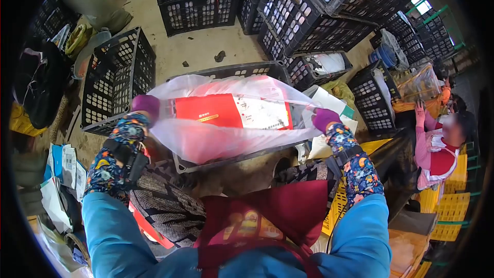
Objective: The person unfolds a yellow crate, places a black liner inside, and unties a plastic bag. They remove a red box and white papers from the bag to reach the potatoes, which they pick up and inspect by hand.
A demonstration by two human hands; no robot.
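Observation:
My left hand [146,106], in a purple glove, is closed on the left end of a translucent plastic bag [208,141]. On the opposite side my right hand [325,118], gloved the same way, grips the bag's right end. The bag is stretched wide between both hands, its mouth spread. Inside it lies a red and white printed packet [216,110], with more pinkish-red packets partly veiled by the film behind it. Bag and packets sit in a black plastic crate [275,71], whose near rim shows below the bag. My fingertips are partly hidden by the film.
Another black crate [118,80] stands to the left. Stacked black crates [316,15] rise at the back. Papers [62,175] lie at lower left, and a yellow crate [337,208] is by my right leg. At right, a person [437,144] wears a pink glove.

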